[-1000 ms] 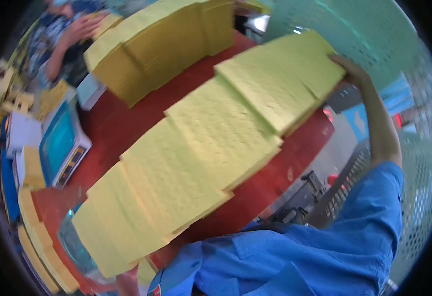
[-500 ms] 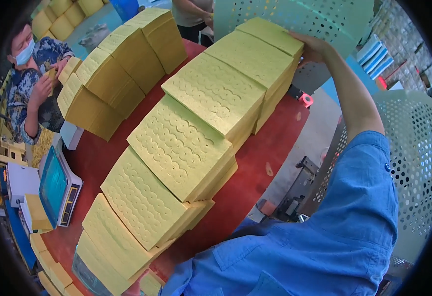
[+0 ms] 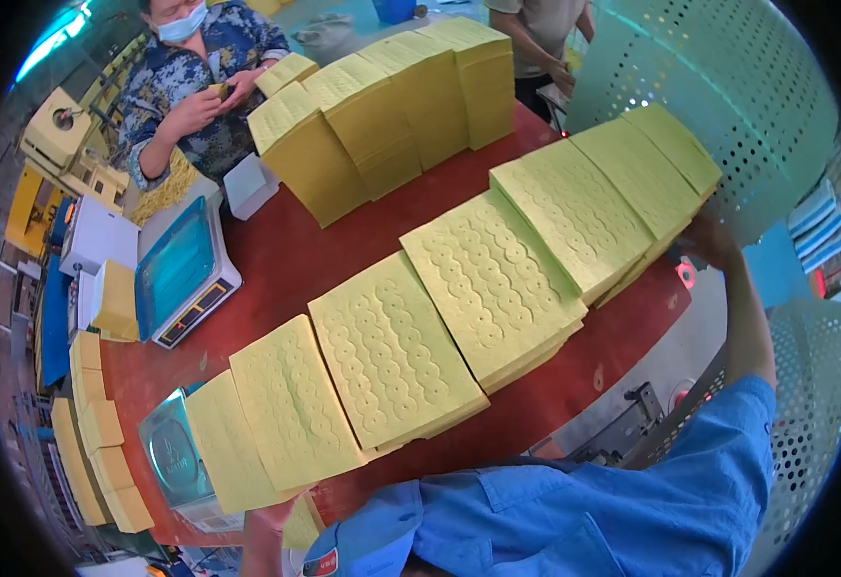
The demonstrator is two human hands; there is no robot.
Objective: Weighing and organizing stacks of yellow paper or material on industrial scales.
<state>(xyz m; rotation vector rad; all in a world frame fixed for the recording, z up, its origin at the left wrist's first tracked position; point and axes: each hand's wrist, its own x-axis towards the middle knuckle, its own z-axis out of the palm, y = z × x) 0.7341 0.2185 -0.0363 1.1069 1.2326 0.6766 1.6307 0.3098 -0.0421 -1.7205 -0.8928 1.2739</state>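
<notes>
Row: we find the long row of yellow embossed paper stacks [image 3: 392, 361] over the flat red tabletop [image 3: 276, 279].
Handling: we judge it heavy, its sheets soft, its stacks prone to slip apart.
Hold point: we favour both ends, pressed inward.
Left hand [image 3: 269, 519]: at the lower-left end; fingers hidden, we cannot tell their state.
Right hand [image 3: 716, 242]: at the upper-right end; fingers mostly hidden, we cannot tell.
Beyond: a second yellow paper row [image 3: 396, 120].
</notes>
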